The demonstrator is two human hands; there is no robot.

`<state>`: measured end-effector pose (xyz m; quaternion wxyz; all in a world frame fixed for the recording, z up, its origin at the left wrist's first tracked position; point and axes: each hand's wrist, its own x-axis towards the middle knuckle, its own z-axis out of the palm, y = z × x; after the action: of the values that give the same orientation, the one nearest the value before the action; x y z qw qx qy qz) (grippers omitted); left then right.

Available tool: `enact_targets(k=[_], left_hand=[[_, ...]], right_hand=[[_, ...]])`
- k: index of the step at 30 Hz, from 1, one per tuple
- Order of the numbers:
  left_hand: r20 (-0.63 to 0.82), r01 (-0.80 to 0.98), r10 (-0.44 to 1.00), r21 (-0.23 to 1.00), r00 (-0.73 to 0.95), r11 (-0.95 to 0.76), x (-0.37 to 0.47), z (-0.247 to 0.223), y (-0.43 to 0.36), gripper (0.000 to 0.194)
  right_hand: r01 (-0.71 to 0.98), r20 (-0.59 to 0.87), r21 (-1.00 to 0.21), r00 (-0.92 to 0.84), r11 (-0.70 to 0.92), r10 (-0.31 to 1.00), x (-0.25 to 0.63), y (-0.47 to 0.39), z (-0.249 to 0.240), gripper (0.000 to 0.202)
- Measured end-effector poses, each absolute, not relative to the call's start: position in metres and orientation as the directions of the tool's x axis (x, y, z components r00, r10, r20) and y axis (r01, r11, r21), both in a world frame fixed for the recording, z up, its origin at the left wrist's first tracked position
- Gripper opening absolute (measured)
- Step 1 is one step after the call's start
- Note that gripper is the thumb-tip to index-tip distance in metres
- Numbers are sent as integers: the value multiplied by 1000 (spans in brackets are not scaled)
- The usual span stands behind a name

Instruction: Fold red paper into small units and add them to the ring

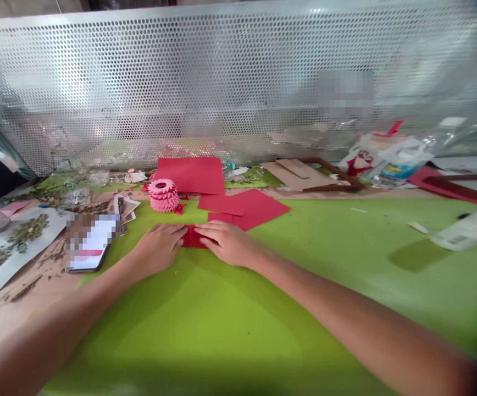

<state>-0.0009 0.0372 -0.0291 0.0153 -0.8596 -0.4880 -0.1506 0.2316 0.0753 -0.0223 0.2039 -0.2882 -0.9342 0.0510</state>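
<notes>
So the small red folded paper (192, 237) sits on the green tabletop (205, 324), right between both hands. Left hand (162, 246) has its fingertips on one end, right hand (229, 243) on the other, fingers stretched out; can't tell if either's actually pinching it. Just past them there's a pink ruffled paper roll (164, 196) and red sheets (259, 209), then a perforated metal panel (205, 71).

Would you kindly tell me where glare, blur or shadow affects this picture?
Head view: glare on the perforated metal panel; head view: the pale bottle at right looks blurred; head view: a shadow lies beside it on the green surface.
</notes>
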Motion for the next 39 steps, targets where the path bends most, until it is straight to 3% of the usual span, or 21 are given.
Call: enact_targets(k=[4, 10, 16, 39], left_hand=[[260, 837, 825, 96, 501, -539, 2, -25, 34, 38], [239, 782, 803, 200, 545, -590, -4, -36, 42, 44], [239, 768, 795, 216, 557, -603, -6, -39, 44, 45], [140, 914, 918, 122, 370, -387, 23, -27, 25, 46]], right_hand=[[510, 301, -247, -767, 824, 566, 235, 78, -29, 39], [511, 241, -280, -782, 813, 575, 237, 79, -30, 41], [528, 223, -275, -778, 804, 587, 236, 75, -28, 42], [625, 170, -238, -727, 743, 665, 227, 65, -27, 43]])
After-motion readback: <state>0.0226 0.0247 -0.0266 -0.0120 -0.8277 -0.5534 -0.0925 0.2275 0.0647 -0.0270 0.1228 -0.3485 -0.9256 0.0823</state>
